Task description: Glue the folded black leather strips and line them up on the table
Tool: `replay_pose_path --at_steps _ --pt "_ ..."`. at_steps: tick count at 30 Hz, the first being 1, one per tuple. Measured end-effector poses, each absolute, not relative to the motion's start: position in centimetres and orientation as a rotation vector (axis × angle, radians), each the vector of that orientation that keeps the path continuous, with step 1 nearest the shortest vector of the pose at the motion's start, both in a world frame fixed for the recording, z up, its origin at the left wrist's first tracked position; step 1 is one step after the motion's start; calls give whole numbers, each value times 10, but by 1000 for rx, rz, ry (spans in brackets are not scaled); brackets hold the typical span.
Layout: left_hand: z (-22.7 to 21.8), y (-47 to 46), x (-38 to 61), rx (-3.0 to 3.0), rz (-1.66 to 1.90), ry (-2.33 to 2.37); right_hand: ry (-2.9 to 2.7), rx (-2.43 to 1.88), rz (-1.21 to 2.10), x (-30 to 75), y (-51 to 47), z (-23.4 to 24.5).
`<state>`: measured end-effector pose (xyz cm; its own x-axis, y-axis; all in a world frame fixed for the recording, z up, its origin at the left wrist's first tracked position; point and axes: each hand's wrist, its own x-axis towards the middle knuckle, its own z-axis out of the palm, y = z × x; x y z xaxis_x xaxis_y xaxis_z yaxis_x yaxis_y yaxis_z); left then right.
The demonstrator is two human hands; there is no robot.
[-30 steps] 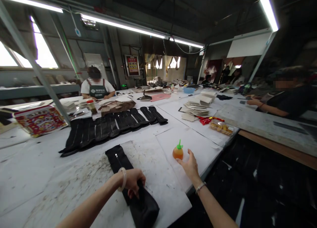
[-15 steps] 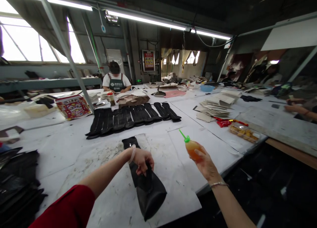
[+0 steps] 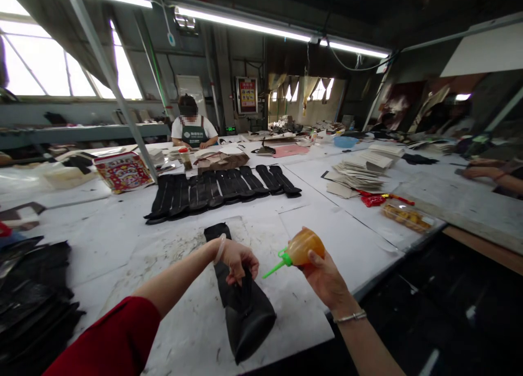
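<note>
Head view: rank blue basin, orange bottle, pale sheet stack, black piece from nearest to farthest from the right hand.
1. Orange bottle, held in the right hand.
2. Black piece, left side, in the left hand.
3. Pale sheet stack, ahead and right.
4. Blue basin, beyond the stack.

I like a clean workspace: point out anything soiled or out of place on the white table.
Dark smudges mark the white table around the black piece in the left hand, soiling an otherwise pale surface. A clear box of yellowish pieces, perhaps food, looks odd near the stacked sheets.
</note>
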<state>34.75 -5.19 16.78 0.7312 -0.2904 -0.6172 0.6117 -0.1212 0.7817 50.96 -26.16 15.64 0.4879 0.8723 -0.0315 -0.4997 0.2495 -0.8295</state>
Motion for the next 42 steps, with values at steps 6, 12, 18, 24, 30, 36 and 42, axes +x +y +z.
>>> replay_pose_path --at_steps 6,12,18,24,30,36,42 --pt "165 -51 346 1482 -790 275 -649 -972 910 504 -249 165" --pt "166 -52 345 1463 -767 307 -804 -992 945 504 -242 165" --pt "165 -53 346 1470 -784 282 -919 -1010 953 505 -234 163" --pt "160 -51 345 1511 -802 260 -989 -1010 963 506 -222 164" --pt "147 -43 347 1505 -859 133 -988 -982 1013 512 -215 163" --pt "146 -41 348 1518 -887 121 -929 -947 1028 512 -209 160" --pt "149 -45 341 1515 -846 179 -900 -893 1121 516 -209 161"
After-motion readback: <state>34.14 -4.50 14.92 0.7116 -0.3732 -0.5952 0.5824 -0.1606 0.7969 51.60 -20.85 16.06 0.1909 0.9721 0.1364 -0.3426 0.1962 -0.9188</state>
